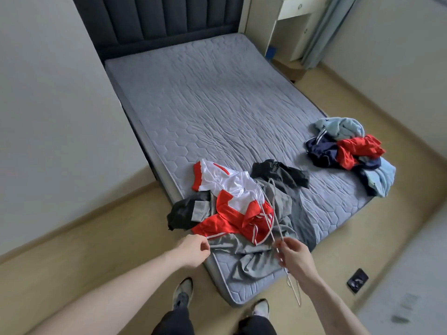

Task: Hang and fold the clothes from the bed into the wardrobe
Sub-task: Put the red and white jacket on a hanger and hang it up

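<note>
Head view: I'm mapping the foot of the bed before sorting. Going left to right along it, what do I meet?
Left hand pinching the hem of the red and white jersey → right hand holding a wire hanger → black garment → far pile of blue, navy and red clothes.

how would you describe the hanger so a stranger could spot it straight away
Start at the grey mattress and go to its near corner, where the red and white garment lies. The right hand grips the hanger there: thin pale wire, the only rigid thing among the clothes.
</note>
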Tool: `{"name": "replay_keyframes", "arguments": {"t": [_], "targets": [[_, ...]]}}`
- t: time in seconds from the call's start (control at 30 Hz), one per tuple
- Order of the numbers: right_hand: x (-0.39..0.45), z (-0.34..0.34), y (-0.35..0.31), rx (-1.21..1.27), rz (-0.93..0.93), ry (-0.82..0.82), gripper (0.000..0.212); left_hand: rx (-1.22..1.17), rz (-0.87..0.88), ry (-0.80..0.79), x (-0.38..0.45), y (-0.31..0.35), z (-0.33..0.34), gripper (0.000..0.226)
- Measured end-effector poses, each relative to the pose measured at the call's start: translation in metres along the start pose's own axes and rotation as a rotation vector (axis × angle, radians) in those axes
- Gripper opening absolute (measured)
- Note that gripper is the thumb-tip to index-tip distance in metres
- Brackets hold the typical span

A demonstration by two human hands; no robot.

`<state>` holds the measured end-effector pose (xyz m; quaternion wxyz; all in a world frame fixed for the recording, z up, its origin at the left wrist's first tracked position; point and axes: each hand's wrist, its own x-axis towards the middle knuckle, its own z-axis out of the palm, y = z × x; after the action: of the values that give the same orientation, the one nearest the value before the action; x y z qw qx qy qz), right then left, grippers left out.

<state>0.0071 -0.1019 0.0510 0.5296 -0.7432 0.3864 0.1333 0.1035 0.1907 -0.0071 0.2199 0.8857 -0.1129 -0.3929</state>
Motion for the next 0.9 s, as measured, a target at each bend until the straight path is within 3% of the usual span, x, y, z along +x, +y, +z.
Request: {"name": "replay_keyframes", "arguments": {"t": [0.37,0.7,0.83,0.9], "targets": [[0.15,-0.09,0.004,-0.056,-0.063,-0.064,0.033,-0.099,-0.125,0.049,0.186,0.112,0.058,0.021],[0.301,-0.135,0.066,-0.102,-0.152,-0.127,0.026,-0.068,-0.313,-0.011,0.371,0.145,0.167,0.039],[0.339,-0.142,0.096,-0.078,-0.132,-0.137,0.031,-0.05,-0.359,-0.048,0.419,0.136,0.196,0.058],[0.349,-0.141,0.104,-0.052,-0.118,-0.137,0.036,-0.113,-0.386,-0.001,0.428,0.132,0.203,0.056]]}}
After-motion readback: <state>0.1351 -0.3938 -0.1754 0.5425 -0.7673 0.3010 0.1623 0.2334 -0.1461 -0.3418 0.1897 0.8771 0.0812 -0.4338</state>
